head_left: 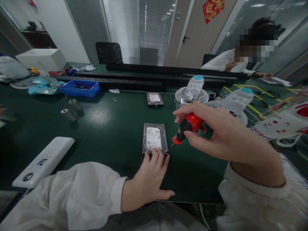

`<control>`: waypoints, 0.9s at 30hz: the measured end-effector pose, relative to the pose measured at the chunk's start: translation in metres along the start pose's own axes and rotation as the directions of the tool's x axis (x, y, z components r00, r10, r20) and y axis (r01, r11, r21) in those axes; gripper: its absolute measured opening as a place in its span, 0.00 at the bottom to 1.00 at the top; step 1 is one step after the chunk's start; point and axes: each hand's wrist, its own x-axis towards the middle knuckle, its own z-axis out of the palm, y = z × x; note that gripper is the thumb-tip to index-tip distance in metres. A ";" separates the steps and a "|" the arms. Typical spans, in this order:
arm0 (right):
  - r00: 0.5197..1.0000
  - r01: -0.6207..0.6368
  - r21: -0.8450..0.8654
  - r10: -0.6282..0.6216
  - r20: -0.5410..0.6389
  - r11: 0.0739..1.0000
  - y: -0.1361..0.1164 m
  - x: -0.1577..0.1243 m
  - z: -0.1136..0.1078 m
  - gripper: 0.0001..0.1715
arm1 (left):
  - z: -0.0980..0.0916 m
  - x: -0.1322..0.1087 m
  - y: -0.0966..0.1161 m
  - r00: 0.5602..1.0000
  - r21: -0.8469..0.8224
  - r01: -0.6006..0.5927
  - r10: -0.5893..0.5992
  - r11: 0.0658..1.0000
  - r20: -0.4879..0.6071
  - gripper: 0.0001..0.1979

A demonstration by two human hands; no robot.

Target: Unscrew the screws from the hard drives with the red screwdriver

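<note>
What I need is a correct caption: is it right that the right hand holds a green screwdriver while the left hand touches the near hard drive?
Only the colour is wrong: the head view shows the screwdriver is red and black, not green.

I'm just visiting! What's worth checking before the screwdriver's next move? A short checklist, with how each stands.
1. Screwdriver held by its handle in the right hand: ok.
2. Left hand at the hard drive: ok, fingers at its near edge.
3. Left fingers well away from the tip: not ok, one is close.
4. Tip seated in a screw: cannot tell, too small.
5. Second drive apart from the work: ok, farther back.
</note>
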 end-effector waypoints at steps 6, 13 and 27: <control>0.999 -0.006 -0.135 -0.001 -0.054 0.991 -0.001 0.005 0.010 0.15 | 0.003 -0.001 0.001 1.000 0.004 0.003 -0.003 1.000 -0.013 0.56; 0.994 0.096 0.045 -0.094 -0.048 0.994 -0.001 0.005 0.007 0.13 | -0.002 0.000 0.001 1.000 0.002 -0.004 0.004 1.000 0.025 0.56; 0.988 0.075 -0.034 -0.079 -0.129 0.997 0.001 0.004 0.010 0.28 | 0.001 0.000 0.001 1.000 0.013 -0.013 0.013 1.000 0.002 0.56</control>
